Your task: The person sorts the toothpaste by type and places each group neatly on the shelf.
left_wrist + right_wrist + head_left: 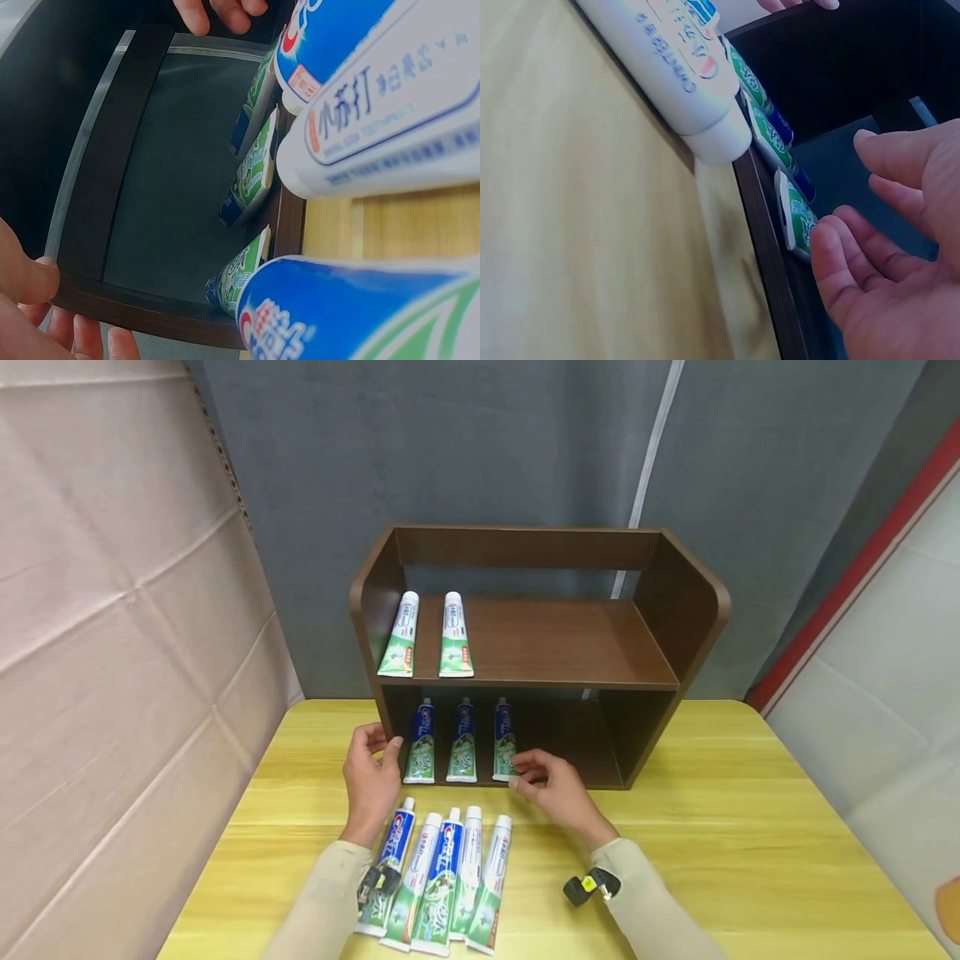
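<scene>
A dark brown two-tier shelf (525, 685) stands on the table. My left hand (372, 781) holds its left side panel, the thumb (43, 279) inside the edge and the other fingers outside. Three blue-and-green toothpaste tubes lie in the lower tier, caps to the back: a left one (422, 747), a middle one (463, 747) and a right one (504, 747). My right hand (555, 789) is by the near end of the right tube, its fingers loosely bent and the thumb apart from them. A fingertip (826, 238) overlaps that tube in the right wrist view.
Two white-and-green toothpaste tubes (454, 639) lie at the left of the upper tier. In front of the shelf, several mixed tubes (442, 885) lie side by side on the yellow wooden table (750, 860). A grey curtain (487, 443) hangs behind.
</scene>
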Available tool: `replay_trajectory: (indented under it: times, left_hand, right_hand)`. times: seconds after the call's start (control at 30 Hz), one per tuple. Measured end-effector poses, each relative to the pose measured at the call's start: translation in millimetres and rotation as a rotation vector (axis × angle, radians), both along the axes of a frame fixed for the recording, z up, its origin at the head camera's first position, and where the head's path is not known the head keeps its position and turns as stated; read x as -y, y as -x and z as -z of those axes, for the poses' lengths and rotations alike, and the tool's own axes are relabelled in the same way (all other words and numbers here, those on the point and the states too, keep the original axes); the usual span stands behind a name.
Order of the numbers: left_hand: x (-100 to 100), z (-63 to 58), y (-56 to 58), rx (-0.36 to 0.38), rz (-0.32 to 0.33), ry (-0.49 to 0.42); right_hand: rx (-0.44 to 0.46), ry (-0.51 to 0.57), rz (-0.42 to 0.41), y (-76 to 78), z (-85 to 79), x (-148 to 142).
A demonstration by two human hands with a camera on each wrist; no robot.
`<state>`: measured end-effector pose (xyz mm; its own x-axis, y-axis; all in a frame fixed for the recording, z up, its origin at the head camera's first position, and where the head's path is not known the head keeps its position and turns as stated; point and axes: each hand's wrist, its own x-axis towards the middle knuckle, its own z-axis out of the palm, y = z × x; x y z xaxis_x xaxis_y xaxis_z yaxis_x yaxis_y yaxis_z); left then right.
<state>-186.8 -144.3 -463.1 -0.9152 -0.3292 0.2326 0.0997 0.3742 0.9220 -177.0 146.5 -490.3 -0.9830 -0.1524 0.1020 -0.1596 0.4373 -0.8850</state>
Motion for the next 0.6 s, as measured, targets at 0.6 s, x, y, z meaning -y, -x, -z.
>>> replay_trajectory:
  times: [0.6]
  left_hand:
    - [0.3,0.1,1.0,-0.005,-0.001,-0.003]
  right_hand:
    - [0.058,0.026,-0.046,-28.3,8.0,1.1]
